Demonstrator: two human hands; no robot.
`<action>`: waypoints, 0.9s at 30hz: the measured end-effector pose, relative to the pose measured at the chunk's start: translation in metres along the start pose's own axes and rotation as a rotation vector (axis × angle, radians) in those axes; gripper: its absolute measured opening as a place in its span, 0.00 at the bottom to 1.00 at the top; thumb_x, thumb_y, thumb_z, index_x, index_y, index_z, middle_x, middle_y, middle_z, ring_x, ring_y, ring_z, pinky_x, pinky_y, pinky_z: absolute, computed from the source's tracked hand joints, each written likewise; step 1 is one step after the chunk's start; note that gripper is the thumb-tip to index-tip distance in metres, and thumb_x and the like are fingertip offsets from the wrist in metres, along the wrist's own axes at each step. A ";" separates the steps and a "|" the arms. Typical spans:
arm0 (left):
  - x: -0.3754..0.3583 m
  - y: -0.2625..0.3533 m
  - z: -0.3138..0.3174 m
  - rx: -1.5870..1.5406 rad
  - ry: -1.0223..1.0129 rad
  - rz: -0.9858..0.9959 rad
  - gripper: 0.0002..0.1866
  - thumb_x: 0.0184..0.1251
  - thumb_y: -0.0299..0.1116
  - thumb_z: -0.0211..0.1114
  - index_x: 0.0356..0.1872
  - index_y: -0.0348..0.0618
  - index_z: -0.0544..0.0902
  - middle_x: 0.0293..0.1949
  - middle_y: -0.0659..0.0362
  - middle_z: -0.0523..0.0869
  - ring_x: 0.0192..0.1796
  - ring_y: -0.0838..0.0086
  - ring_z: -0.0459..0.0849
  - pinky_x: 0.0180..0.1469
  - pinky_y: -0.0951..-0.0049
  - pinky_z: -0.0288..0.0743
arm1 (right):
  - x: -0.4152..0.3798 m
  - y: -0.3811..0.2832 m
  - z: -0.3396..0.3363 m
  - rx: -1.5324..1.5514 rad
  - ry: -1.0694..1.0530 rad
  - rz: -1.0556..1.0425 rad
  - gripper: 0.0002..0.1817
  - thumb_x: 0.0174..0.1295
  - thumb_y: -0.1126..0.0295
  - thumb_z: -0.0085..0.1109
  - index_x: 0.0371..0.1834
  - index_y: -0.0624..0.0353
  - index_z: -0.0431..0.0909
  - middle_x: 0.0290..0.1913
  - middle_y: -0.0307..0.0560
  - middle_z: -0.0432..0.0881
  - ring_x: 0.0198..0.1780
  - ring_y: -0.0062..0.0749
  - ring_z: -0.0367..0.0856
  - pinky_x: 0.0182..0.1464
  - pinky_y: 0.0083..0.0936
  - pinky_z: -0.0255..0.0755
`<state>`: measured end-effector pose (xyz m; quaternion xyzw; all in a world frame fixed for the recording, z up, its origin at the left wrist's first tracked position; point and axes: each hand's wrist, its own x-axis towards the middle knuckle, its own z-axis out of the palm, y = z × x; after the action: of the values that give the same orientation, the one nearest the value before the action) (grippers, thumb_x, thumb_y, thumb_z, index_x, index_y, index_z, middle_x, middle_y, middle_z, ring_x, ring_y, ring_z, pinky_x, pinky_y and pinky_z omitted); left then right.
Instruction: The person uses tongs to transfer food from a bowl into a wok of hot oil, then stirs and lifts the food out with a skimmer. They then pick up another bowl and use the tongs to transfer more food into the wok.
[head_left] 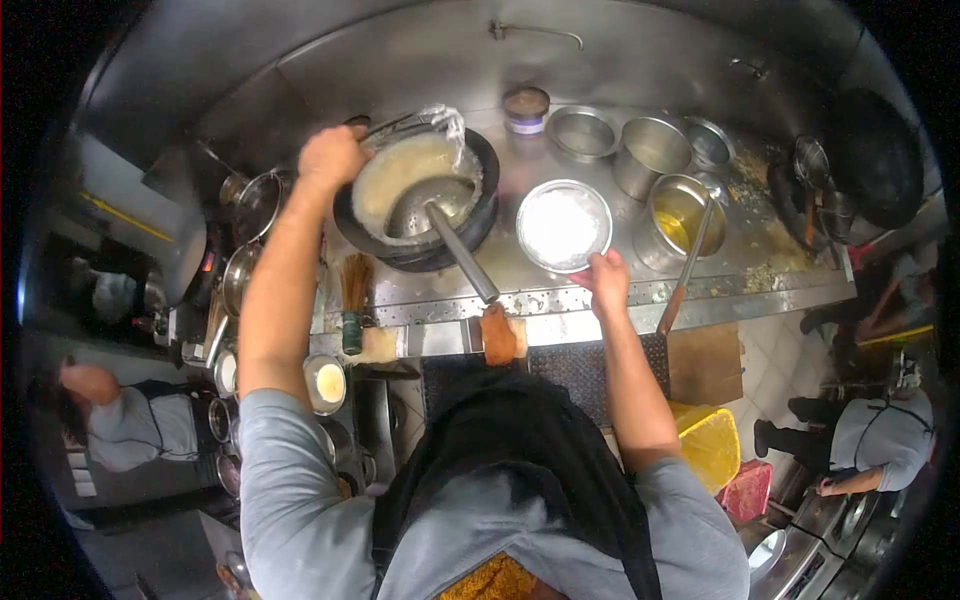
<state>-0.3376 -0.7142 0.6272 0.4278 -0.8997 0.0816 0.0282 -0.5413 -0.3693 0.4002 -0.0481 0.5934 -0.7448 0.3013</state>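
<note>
A dark round pot (415,262) with cream-coloured liquid (400,175) stands on the steel counter. My left hand (335,158) is closed at its far left rim, by a thin dark-and-metal piece; what the fingers grip is hidden. A ladle (455,245) rests in the liquid, its handle pointing towards me with no hand on it. My right hand (607,280) pinches the near rim of a round metal bowl (565,226), whose bright white contents are overexposed. Right of that bowl, a pot of yellow liquid (680,228) has a long-handled ladle (692,262) leaning in it.
Along the back stand a lidded tub (526,110), a shallow metal bowl (583,134) and a tall pot (652,160). A bristle brush (354,300) lies at the front left. A dark wok (875,165) is far right. Other people (150,425) work on both sides.
</note>
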 end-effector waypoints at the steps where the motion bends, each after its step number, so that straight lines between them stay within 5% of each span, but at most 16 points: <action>1: 0.004 0.001 0.023 -0.004 0.002 -0.015 0.24 0.62 0.49 0.67 0.59 0.60 0.81 0.51 0.52 0.86 0.54 0.58 0.85 0.57 0.59 0.78 | -0.005 -0.006 0.000 -0.017 0.013 -0.021 0.14 0.62 0.77 0.49 0.50 0.70 0.75 0.41 0.53 0.82 0.33 0.34 0.85 0.32 0.28 0.85; 6: -0.041 -0.003 0.053 -0.238 0.175 -0.167 0.21 0.62 0.48 0.67 0.57 0.63 0.83 0.44 0.49 0.88 0.48 0.55 0.86 0.51 0.56 0.79 | -0.025 -0.022 -0.010 -0.047 -0.052 -0.081 0.15 0.62 0.76 0.50 0.51 0.70 0.74 0.44 0.52 0.82 0.37 0.34 0.85 0.34 0.28 0.86; 9: -0.108 -0.001 0.058 -0.484 0.478 -0.197 0.21 0.57 0.48 0.70 0.51 0.57 0.86 0.44 0.51 0.88 0.46 0.57 0.87 0.50 0.60 0.79 | -0.028 -0.028 -0.015 -0.209 -0.083 -0.061 0.16 0.62 0.75 0.53 0.52 0.70 0.74 0.45 0.51 0.82 0.40 0.34 0.83 0.36 0.29 0.86; 11: -0.171 0.011 0.054 -0.633 0.572 -0.285 0.19 0.53 0.45 0.73 0.46 0.53 0.88 0.41 0.52 0.88 0.44 0.56 0.86 0.46 0.59 0.79 | -0.039 -0.026 -0.009 -0.231 -0.188 -0.095 0.14 0.63 0.75 0.56 0.51 0.68 0.75 0.46 0.52 0.81 0.40 0.35 0.83 0.34 0.30 0.85; 14: -0.286 0.038 0.052 -0.720 0.644 -0.434 0.24 0.55 0.44 0.74 0.52 0.46 0.85 0.40 0.50 0.86 0.42 0.57 0.86 0.45 0.60 0.79 | -0.060 -0.015 0.010 -0.301 -0.506 -0.062 0.13 0.65 0.75 0.53 0.51 0.68 0.74 0.47 0.53 0.81 0.41 0.34 0.84 0.36 0.29 0.85; 20: -0.522 0.124 0.054 -0.829 0.672 -1.014 0.27 0.60 0.44 0.71 0.58 0.42 0.81 0.51 0.46 0.85 0.48 0.57 0.86 0.50 0.64 0.79 | -0.130 0.065 0.038 -0.487 -1.132 0.207 0.11 0.65 0.75 0.51 0.48 0.66 0.75 0.43 0.47 0.82 0.37 0.29 0.82 0.30 0.26 0.83; 22: -0.586 0.164 0.037 -0.945 0.708 -1.293 0.27 0.61 0.43 0.71 0.58 0.40 0.80 0.49 0.47 0.86 0.46 0.63 0.87 0.50 0.68 0.78 | -0.151 0.080 0.051 -0.557 -1.342 0.299 0.11 0.63 0.76 0.52 0.47 0.66 0.75 0.40 0.46 0.81 0.31 0.26 0.80 0.28 0.27 0.82; 27: -0.764 0.249 0.079 -0.693 0.994 -1.858 0.27 0.63 0.42 0.71 0.60 0.40 0.79 0.49 0.51 0.88 0.46 0.74 0.83 0.49 0.72 0.76 | -0.263 0.169 0.072 -0.667 -1.695 0.468 0.14 0.64 0.73 0.52 0.52 0.62 0.73 0.43 0.45 0.79 0.36 0.29 0.80 0.32 0.30 0.83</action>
<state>-0.0459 0.0111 0.4269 0.8247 -0.0914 -0.0649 0.5543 -0.2301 -0.3164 0.3425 -0.5376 0.3535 -0.1734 0.7456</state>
